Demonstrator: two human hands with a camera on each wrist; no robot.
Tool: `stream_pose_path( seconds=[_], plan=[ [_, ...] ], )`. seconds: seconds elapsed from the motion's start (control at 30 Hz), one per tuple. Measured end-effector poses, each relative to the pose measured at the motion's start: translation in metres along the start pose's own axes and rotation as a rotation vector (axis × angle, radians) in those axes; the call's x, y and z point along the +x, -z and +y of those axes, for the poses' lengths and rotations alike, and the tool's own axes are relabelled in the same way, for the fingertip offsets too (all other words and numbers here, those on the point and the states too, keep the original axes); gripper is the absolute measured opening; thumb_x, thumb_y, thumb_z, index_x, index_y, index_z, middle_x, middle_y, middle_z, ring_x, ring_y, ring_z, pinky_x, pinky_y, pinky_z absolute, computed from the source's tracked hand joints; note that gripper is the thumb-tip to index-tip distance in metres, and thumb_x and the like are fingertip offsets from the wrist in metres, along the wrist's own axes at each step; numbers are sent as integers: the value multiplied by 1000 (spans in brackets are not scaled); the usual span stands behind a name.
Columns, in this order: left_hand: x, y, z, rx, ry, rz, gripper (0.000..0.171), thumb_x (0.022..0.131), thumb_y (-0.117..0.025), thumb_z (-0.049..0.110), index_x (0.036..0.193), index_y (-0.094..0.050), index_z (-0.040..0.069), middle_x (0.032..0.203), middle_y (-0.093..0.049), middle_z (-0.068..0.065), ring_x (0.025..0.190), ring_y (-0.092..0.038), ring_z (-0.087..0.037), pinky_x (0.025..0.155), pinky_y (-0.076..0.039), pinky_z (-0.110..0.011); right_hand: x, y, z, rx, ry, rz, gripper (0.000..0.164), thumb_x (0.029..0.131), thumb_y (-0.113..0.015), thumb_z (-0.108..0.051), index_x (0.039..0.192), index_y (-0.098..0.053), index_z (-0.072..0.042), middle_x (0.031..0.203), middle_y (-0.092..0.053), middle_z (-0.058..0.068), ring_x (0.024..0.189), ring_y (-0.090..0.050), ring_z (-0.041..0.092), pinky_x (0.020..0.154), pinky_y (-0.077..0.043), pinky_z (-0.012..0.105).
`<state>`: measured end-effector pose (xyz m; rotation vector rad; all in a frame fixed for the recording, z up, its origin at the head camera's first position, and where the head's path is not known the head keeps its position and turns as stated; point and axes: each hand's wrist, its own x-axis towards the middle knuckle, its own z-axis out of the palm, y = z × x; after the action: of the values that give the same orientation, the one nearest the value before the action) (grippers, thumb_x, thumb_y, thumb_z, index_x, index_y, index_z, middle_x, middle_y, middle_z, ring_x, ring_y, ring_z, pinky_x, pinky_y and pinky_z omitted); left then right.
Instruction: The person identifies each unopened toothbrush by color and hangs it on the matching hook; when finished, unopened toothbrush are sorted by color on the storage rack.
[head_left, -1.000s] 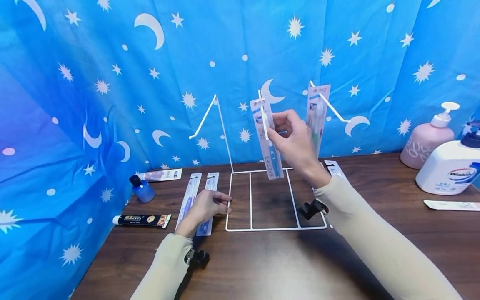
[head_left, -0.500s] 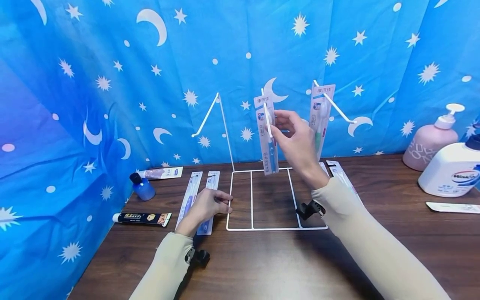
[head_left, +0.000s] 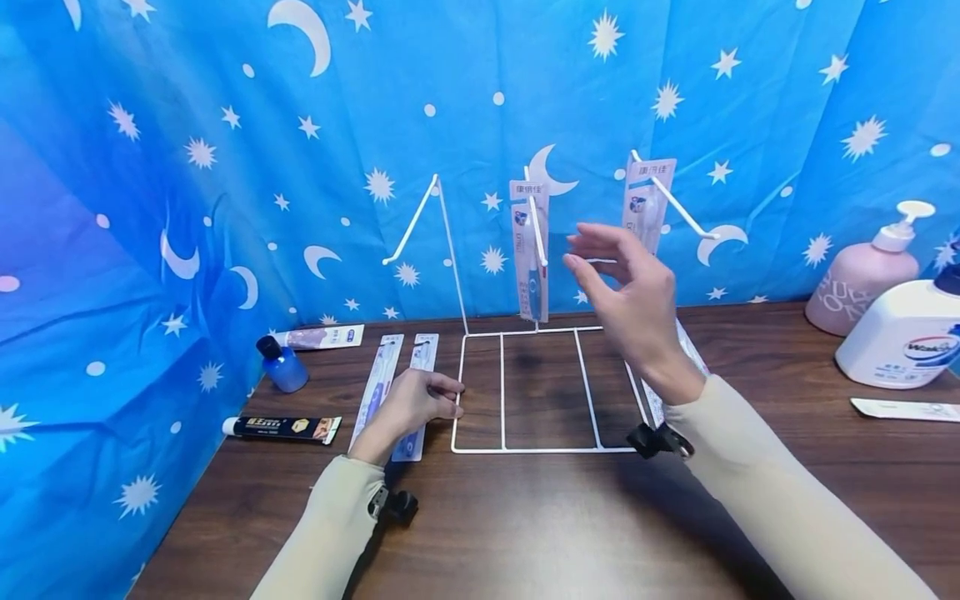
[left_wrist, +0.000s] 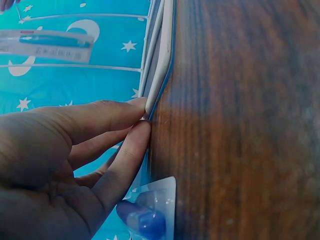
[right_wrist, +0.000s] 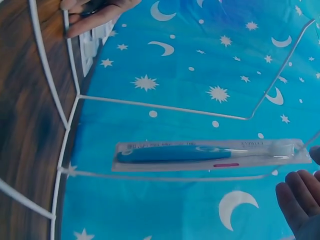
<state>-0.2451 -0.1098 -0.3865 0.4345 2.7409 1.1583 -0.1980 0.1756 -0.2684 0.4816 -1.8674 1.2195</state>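
Observation:
A white wire rack (head_left: 551, 451) stands on the table, with a flat base and three raised arms. My left hand (head_left: 422, 402) pinches the left side of its base between thumb and fingers (left_wrist: 132, 145). From the middle arm hangs a packaged blue toothbrush (head_left: 532, 287), seen lengthwise in the right wrist view. Just to its right, my right hand (head_left: 637, 300) is in the air, fingers apart from the pack and holding nothing. Another packaged toothbrush (head_left: 643, 208) hangs on the right arm, its lower part hidden by that hand. The left arm of the rack carries nothing.
Two packaged toothbrushes (head_left: 381, 375) lie left of the rack, partly under my left hand. Farther left are a black toothpaste tube (head_left: 281, 428), a blue bottle (head_left: 283, 367) and a pale tube (head_left: 322, 337). Pump bottles (head_left: 862, 275) stand at right; a star-patterned curtain (head_left: 450, 83) hangs behind.
My right hand has let go of the blue toothbrush pack and moved right, away from it. The pack now hangs straight on the middle arm. My left hand stays on the rack.

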Motion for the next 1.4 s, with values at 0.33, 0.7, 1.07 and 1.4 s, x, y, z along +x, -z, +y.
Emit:
stream_pose_path(
  seconds=[0.33,0.7,1.07,1.4],
  plan=[
    [0,0,1,6,29,-10,28,75,-83,10,102,-76,11,79,-68,3,69,-59,-14,64,-47,-28,-26,57,-6,-173,-10,-38,33,83,-72,4,115,-64,0,110,-68,8,96,-63,2,78,-46,12],
    [2,0,-1,24,21,-14,29,74,-84,11,102,-76,11,79,-68,4,68,-59,-12,64,-47,-28,-23,99,54,-246,-178,66,25,91,-69,-17,114,-68,-6,102,-67,1,87,-60,5,74,-43,14],
    [1,-2,0,21,47,-18,29,75,-84,11,103,-76,13,80,-67,3,69,-59,-13,64,-47,-28,-8,115,102,-113,-657,-23,42,91,-67,-31,122,-62,-4,97,-64,-6,81,-65,3,69,-49,13],
    [2,1,1,12,47,-10,29,74,-84,10,101,-76,11,79,-68,2,68,-60,-14,64,-47,-28,-18,112,139,-210,-895,-203,56,91,-63,-46,127,-56,-3,121,-57,12,105,-62,26,78,-52,25]
  ],
)
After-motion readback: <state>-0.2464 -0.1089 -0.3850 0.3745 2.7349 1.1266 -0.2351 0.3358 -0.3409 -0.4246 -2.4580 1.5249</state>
